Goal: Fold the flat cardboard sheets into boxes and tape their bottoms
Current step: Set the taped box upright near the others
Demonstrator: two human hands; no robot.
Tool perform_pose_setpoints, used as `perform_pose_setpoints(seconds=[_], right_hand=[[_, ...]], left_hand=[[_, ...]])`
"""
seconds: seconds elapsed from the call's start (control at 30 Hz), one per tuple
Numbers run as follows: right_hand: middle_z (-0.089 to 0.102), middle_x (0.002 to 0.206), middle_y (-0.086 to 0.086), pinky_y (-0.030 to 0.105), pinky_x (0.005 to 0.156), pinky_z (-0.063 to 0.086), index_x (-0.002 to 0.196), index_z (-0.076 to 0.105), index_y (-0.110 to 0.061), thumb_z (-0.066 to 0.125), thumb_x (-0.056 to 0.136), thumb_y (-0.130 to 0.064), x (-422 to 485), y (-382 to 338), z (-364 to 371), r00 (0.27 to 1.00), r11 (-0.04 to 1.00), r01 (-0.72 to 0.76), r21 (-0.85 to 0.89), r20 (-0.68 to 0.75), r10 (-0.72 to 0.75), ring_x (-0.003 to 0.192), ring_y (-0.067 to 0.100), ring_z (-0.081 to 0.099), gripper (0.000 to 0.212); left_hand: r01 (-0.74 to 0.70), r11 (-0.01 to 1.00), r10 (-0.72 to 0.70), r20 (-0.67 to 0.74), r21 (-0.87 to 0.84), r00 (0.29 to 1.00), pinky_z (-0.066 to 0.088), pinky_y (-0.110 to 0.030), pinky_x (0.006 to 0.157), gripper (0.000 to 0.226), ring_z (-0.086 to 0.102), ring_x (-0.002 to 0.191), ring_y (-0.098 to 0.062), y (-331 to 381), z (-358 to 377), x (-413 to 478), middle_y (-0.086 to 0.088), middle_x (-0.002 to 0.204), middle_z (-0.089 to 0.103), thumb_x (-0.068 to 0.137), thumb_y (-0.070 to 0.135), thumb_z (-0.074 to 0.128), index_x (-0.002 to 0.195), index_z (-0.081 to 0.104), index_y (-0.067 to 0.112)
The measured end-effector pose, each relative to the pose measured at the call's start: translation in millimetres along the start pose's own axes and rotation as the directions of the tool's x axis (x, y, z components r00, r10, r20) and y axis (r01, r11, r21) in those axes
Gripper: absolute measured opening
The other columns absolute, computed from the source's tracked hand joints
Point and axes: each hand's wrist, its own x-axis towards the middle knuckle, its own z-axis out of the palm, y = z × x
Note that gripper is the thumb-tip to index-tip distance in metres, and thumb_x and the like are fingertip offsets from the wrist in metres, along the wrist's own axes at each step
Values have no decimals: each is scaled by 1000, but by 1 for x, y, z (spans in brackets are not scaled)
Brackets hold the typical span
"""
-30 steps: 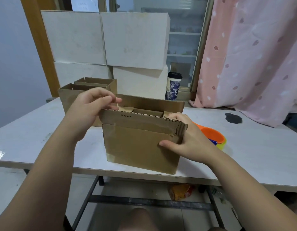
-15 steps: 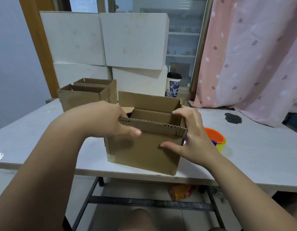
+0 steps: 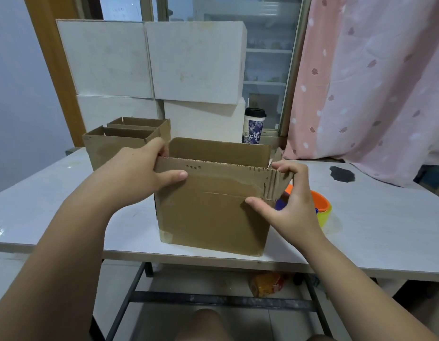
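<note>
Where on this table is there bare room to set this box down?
Widest bare stretch: right end of the table, between the tape rolls, the dark stain and the front edge. Also the near-left corner, before the two open boxes. Crowded: back left, and right of the held box.

- White tabletop (image 3: pixel 373 230): carries an upright cardboard box (image 3: pixel 208 217) near its front edge.
- Two open boxes (image 3: pixel 107 148): behind-left of the cardboard box.
- Tape roll (image 3: pixel 324 210): just right of the cardboard box.

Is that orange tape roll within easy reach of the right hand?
Probably yes: the tape roll lies just behind the right hand with nothing between them, though it must first release the box.
</note>
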Motion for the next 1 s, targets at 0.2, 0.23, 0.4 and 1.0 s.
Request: perform_pose_setpoints(seconds=[0.2,0.23,0.4,1.0], right_hand=[[45,124,-22,20,87,48,102,37,-45,81,69,-34,-8,5,5,981,971,-108,215,-133,139,115,11,52,56],[44,127,-18,30,89,52,107,37,-46,82,72,-26,-11,7,7,977,961,-125,248,-137,163,114,17,54,60],[36,139,-19,21,94,49,124,22,-68,78,65,-37,-24,2,21,958,903,-225,366,-88,274,120,3,52,87],[28,152,-18,39,112,37,148,-3,-48,68,86,-29,-21,-25,130,859,939,-343,26,413,303,138,4,29,96]], left_hand=[[-21,980,-18,-194,-199,981,36,-15,57,55,56,71,1,-21,26,-14,11,101,57,74,54,65,122,42,40],[-18,966,-41,-223,-258,974,35,-12,58,59,55,68,5,-23,31,-16,11,101,54,74,52,67,125,39,42],[1,774,-145,-176,-633,974,36,-11,72,99,59,93,5,-30,61,-27,14,111,59,61,58,66,139,6,57],[112,620,-517,-297,-777,803,34,-48,105,101,34,132,-21,-101,101,-37,3,148,27,69,52,72,146,8,43]])
